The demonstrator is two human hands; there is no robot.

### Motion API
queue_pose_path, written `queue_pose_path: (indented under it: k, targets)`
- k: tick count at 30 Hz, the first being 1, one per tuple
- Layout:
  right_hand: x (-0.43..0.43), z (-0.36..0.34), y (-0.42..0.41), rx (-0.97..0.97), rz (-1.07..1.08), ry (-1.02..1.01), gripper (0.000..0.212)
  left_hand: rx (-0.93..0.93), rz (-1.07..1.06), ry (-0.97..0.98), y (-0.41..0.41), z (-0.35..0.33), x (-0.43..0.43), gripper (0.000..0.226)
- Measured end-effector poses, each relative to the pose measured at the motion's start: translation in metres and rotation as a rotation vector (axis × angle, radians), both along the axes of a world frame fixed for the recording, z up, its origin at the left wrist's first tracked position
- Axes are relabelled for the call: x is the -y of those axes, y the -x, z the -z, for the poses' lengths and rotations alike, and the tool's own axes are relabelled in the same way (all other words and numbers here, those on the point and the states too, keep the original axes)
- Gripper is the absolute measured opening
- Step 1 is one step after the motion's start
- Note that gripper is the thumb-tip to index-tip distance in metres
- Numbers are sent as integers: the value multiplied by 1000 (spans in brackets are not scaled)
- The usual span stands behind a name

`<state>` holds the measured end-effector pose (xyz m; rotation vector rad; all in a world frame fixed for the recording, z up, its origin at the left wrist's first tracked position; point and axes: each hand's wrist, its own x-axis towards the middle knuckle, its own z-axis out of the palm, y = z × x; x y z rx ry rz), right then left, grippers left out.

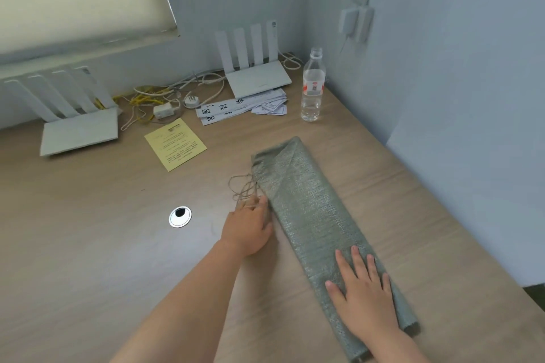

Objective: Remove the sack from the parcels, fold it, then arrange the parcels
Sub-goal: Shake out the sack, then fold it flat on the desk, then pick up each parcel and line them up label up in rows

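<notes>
1. The sack (pixel 312 215), grey-green and woven, lies folded into a long narrow strip on the desk (pixel 88 259), running from the near edge up toward the far right corner, closer to the right edge than the left.
2. The right hand (pixel 364 292) rests flat on the near part of the sack, palm down, fingers spread wide, gripping nothing.
3. The left hand (pixel 250 230) sits at the sack's left edge about midway along, fingers curled against the fold; it seems to pinch the cloth there, though the fingertips are hidden.
4. A loose twine (pixel 243 186) trails from the sack's far left side onto the desk, just beyond the left hand.
5. A water bottle (pixel 313 85) stands upright near the far right corner.
6. A yellow sheet (pixel 175 144) lies flat toward the far edge, left of the sack and apart from it.
7. Two white routers (pixel 81 132) (pixel 256 78) stand along the far edge, with cables (pixel 153 97) between them.
8. A round cable grommet (pixel 180 216) is set into the desk left of the left hand.
</notes>
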<state>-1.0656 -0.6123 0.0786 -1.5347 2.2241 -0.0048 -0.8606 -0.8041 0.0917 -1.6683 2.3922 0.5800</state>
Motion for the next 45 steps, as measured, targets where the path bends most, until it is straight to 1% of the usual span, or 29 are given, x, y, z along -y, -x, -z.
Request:
queue_pose_path:
  k: [2,5,8,14,18,20,23,27,32,37,41,45]
  targets:
    - [2,-16,1,134,55,-1,68,7,-28,-10,-11,-9,-17,65]
    - [0,-38,-6,286,105,114,62,-12,-39,-13,-30,-24,-42,56]
    - [-5,-58,-21,369,90,174,58,-69,-53,21,-51,-43,-69,55]
    - [-10,-104,-63,582,123,330,50,-347,-229,83,-102,-92,-122,53]
    - [-18,-133,-103,712,138,389,47,-449,-278,166,-140,-124,-150,54]
    - [-23,-145,-126,752,125,410,46,-512,-314,170,-162,-136,-162,56]
    - [-37,-160,-168,783,91,413,43,-596,-365,164,-203,-151,-187,59]
    - [-55,-175,-233,835,46,385,37,-642,-423,190,-271,-166,-226,58]
    - [-76,-189,-326,879,-31,318,41,-647,-494,202,-366,-176,-274,57]
    - [-98,-195,-408,917,-110,235,43,-648,-596,186,-451,-172,-315,55]
    - [-111,-191,-449,906,-151,176,45,-703,-718,108,-495,-163,-342,52]
    - [-119,-176,-464,855,-161,71,50,-760,-874,37,-510,-144,-366,44]
